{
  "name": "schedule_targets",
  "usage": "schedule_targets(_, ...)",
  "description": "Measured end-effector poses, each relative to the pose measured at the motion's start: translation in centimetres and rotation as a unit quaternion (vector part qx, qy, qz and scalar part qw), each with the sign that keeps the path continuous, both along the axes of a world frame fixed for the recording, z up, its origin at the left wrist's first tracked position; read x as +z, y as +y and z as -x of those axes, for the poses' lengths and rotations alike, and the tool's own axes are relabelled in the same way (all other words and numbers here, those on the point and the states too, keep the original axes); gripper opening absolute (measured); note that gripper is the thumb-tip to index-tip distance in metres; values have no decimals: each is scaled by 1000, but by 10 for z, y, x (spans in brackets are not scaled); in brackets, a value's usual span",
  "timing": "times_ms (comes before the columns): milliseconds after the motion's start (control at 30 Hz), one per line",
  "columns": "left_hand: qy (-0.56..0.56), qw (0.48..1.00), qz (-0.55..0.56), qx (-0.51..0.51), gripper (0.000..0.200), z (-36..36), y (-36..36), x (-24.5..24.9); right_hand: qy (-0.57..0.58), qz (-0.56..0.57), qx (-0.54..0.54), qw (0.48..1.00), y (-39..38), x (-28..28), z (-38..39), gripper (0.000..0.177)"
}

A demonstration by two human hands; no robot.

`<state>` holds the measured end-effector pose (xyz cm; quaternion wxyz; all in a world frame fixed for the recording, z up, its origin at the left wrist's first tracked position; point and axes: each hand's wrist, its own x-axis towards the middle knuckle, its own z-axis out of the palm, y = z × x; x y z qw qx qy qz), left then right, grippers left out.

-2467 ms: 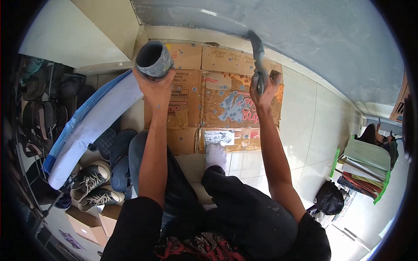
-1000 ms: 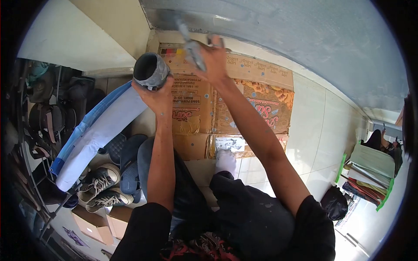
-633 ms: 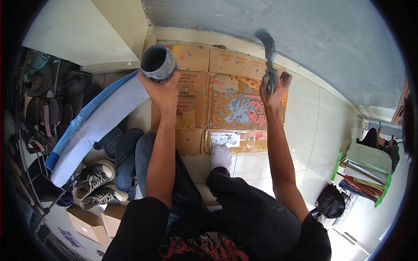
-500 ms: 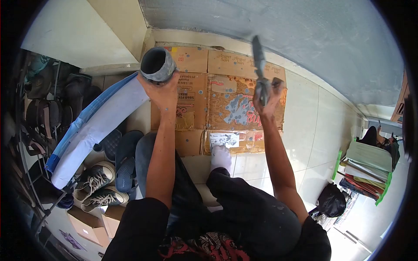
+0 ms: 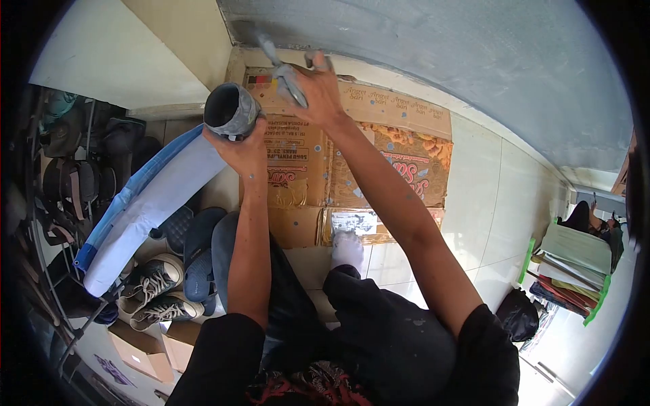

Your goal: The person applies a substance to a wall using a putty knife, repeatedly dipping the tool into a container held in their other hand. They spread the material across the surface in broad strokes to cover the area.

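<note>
My left hand (image 5: 240, 150) is wrapped round a paint pot (image 5: 249, 116), a round container smeared with grey and dark inside, tilted with its mouth toward the left. To its right and a little higher, my right hand (image 5: 318, 88) grips a grey-coated paintbrush (image 5: 290, 86). The brush's far end is blurred and overlaps the lower part of the grey wall (image 5: 420, 47) near the corner. Below both hands, flattened cardboard (image 5: 298, 193) spotted with grey lies on the tiled floor.
A white and blue roll (image 5: 159, 183) slants along the left, beside a rack with bags and caps. Sneakers (image 5: 159, 277) and sandals (image 5: 200, 271) sit near my left leg. My socked foot (image 5: 347, 250) rests at the cardboard's edge. At far right, another person (image 5: 599, 220) is beyond a green-edged rack.
My right hand has swung left and up with the paintbrush, from over the cardboard's right side to the wall's corner. My left hand and the paint pot have shifted slightly left and down.
</note>
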<state>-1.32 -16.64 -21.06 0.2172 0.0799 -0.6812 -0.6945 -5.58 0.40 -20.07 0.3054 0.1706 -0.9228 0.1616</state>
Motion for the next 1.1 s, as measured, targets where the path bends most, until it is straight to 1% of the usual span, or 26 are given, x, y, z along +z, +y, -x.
schedule_targets(33,-1,1000,-4,0,83,-1,0,1,1,0,0,1000,3,1,-6,35)
schedule_targets(133,-9,1000,2,1,83,-4,3,2,24,41,-93,995,30,4,-48,32)
schedule_targets(233,-8,1000,25,1,82,-6,4,0,32,68,-170,983,84,-2,-99,28)
schedule_targets(300,1,999,34,-3,80,-8,8,0,72,59,-243,966,106,5,-130,24)
schedule_targets(333,7,1000,13,-11,80,-10,10,0,74,57,-242,966,116,9,-144,24)
schedule_targets(400,13,1000,-10,-19,79,-10,14,-3,-8,14,-266,964,127,18,-165,25)
schedule_targets(433,25,999,-21,-27,79,-9,16,-7,-7,13,-265,964,125,19,-170,25)
schedule_targets(500,36,998,-32,-36,79,-10,19,-9,-15,39,-212,976,115,19,-175,28)
schedule_targets(533,33,996,-71,-42,79,-10,22,-7,-15,40,-213,976,110,16,-169,28)
schedule_targets(567,30,992,-109,-49,79,-11,22,-5,-16,55,-154,986,103,11,-159,28)
schedule_targets(600,28,993,-107,-50,79,-11,20,-4,-17,70,-96,993,93,6,-148,28)
schedule_targets(667,-4,999,-8,-38,81,-10,13,-4,25,58,-19,998,58,14,-107,27)
schedule_targets(733,-10,1000,5,-26,82,-7,7,2,1,93,20,995,24,8,-69,28)
schedule_targets(800,-16,1000,16,-13,82,-3,2,2,27,72,36,996,2,-1,-31,29)
schedule_targets(833,-6,1000,21,1,83,0,-2,-1,27,74,36,996,-4,1,-25,29)
schedule_targets(900,4,1000,26,17,84,3,-5,-1,-41,60,-9,997,-13,2,-16,29)
schedule_targets(933,-8,999,26,20,85,3,-6,3,-42,60,-7,997,-11,2,-18,29)
schedule_targets(1000,-23,999,26,29,86,3,-7,5,-47,42,-83,995,5,3,-32,30)
schedule_targets(1067,-8,1000,-20,17,87,4,-6,4,-14,67,-93,993,34,-2,-52,29)
schedule_targets(1100,-10,1000,-22,19,87,2,-4,4,-24,60,-108,992,53,-1,-68,28)
